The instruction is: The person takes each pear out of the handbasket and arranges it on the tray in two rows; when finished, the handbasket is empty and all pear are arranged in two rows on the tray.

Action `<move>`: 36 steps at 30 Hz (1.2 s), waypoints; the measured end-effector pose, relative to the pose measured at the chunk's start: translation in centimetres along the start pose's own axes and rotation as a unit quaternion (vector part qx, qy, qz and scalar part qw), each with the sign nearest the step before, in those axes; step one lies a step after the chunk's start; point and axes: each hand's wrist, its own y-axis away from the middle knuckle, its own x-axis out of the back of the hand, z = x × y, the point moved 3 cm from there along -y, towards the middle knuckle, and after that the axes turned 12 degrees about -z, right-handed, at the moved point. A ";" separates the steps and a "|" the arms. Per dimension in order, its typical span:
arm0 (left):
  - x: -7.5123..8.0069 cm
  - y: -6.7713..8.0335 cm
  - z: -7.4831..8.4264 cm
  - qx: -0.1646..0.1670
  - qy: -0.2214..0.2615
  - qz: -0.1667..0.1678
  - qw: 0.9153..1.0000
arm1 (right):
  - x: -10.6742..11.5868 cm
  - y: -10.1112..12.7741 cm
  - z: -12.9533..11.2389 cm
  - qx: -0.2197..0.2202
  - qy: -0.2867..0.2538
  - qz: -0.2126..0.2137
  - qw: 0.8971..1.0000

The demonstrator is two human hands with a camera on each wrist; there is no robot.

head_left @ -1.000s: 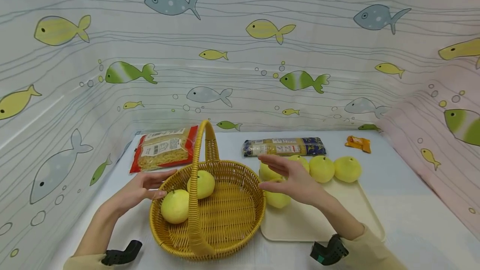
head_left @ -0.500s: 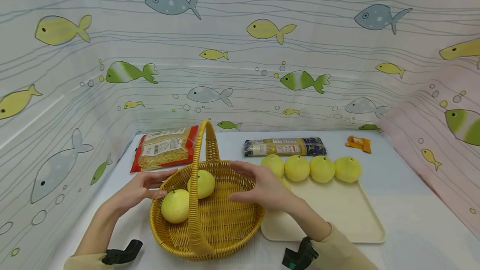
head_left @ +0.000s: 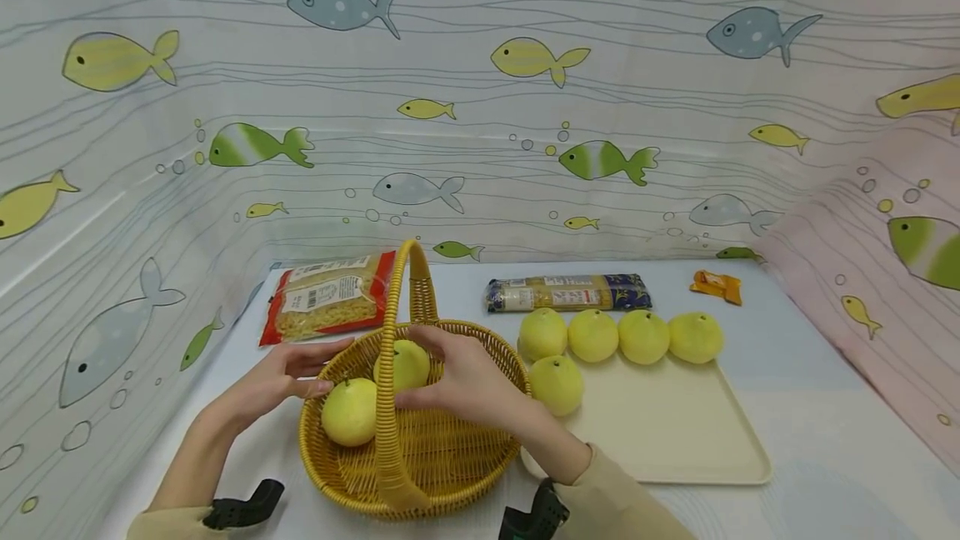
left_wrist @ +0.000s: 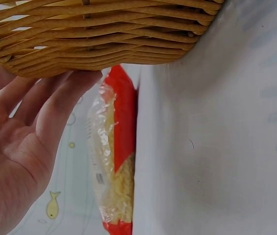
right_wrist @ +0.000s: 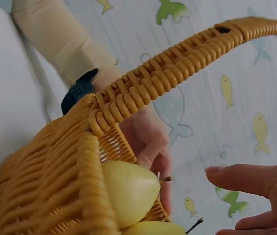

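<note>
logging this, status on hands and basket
Left hand open, fingers against basket rim. Right hand open inside basket, at the rear pear. Handle arches between the hands.

Both hands are bare, with no rings or gloves. The left hand (head_left: 281,380) and right hand (head_left: 468,382) come out of long, pale beige sleeves that end at the wrist; the right sleeve (head_left: 615,502) looks soft and loose. A black camera mount (head_left: 243,511) is strapped at the left wrist, and another (head_left: 534,517) at the right wrist
</note>
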 end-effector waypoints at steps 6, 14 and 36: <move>0.1 0.0 0.1 -0.004 -0.008 0.001 1.000 | -1.1 -1.4 1.2 -0.024 -0.026 0.055 0.998; 0.0 -0.1 0.1 -0.008 -0.009 0.001 1.000 | -1.6 -2.0 3.0 -0.048 -0.019 0.052 0.997; 0.0 0.1 0.2 0.002 -0.011 0.003 1.000 | -1.9 -2.2 3.7 -0.061 0.070 0.026 0.995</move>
